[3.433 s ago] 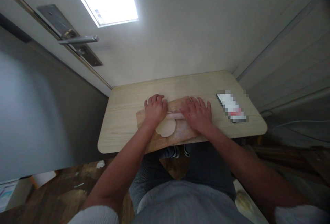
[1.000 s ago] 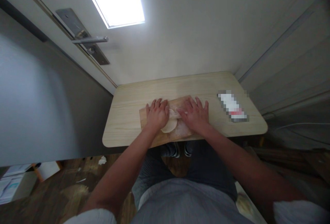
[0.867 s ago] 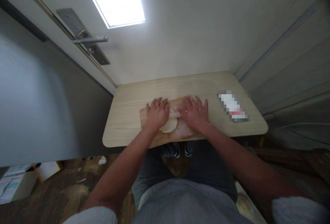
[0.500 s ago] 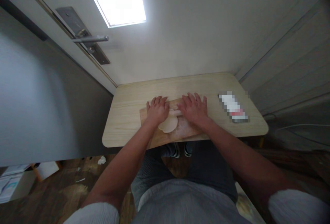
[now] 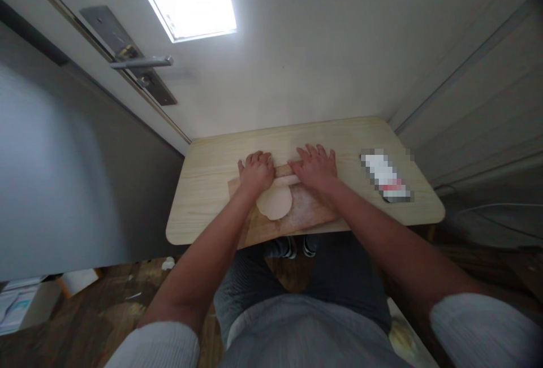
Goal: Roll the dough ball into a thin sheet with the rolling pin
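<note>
A pale rolling pin [image 5: 289, 180] lies across the far part of a wooden board [image 5: 306, 213]. My left hand [image 5: 257, 170] rests over its left end, fingers stretched forward and apart. On the other end lies my right hand [image 5: 316, 167], palm down with the fingers spread. Both palms cover the pin's ends, so only its middle shows. A thin, roundish sheet of dough [image 5: 275, 203] is spread on the board just on my side of the pin, nearer my left hand. Whitish powder dusts the board to the right of the dough.
The board sits on a light wooden table [image 5: 203, 187] and overhangs its front edge. A blurred-out phone-like object [image 5: 385, 176] lies at the table's right. Behind stands a door with a metal handle [image 5: 144, 63]. Papers and a box [image 5: 31, 303] are on the floor at left.
Both hands have moved forward, away from me, with the rolling pin. More of the dough sheet and of the pin's middle shows now.
</note>
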{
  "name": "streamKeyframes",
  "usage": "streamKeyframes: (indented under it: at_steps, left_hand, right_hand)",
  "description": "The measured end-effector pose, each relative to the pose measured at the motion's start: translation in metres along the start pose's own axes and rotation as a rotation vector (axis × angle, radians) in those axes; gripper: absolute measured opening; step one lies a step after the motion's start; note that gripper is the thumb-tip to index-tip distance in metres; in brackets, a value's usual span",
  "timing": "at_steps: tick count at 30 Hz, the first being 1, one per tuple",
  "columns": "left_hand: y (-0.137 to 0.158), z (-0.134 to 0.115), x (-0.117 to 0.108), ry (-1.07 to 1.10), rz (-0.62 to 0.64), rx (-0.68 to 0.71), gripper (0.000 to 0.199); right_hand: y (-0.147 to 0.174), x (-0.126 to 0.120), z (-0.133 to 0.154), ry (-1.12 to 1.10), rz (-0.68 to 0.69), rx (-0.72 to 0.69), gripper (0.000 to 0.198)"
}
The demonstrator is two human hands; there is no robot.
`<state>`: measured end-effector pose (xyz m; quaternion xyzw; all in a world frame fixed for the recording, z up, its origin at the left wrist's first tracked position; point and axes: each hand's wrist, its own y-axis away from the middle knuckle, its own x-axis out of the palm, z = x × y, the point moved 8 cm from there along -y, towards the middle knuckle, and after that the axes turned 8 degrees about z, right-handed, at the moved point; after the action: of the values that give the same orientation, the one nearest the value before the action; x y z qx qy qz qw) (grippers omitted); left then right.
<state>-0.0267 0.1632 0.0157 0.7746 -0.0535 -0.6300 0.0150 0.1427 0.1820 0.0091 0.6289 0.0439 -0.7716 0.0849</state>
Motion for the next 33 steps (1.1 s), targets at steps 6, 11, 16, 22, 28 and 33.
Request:
streamKeyframes:
  at_steps: [6, 11, 16, 22, 28, 33]
  left_hand:
    - [0.0, -0.001, -0.003, -0.032, 0.009, -0.017, 0.045]
    - [0.007, -0.005, -0.005, -0.029, -0.012, 0.0, 0.046]
    - [0.021, -0.009, -0.003, -0.027, -0.057, 0.04, 0.046]
    - [0.039, -0.013, 0.005, -0.018, -0.074, 0.069, 0.047]
    - [0.042, -0.013, 0.011, -0.006, -0.03, 0.099, 0.047]
    - [0.039, -0.018, 0.009, -0.002, 0.013, 0.19, 0.047]
  right_hand:
    - [-0.001, 0.001, 0.0, 0.013, 0.025, 0.006, 0.065]
    - [0.007, 0.003, 0.0, 0.023, -0.011, -0.005, 0.064]
    - [0.029, 0.0, 0.003, 0.049, -0.023, -0.016, 0.06]
    - [0.063, -0.001, 0.005, 0.07, -0.054, -0.05, 0.058]
    - [0.077, 0.003, 0.004, 0.083, -0.089, -0.053, 0.057]
    - [0.088, 0.006, 0.003, 0.079, -0.131, -0.058, 0.055]
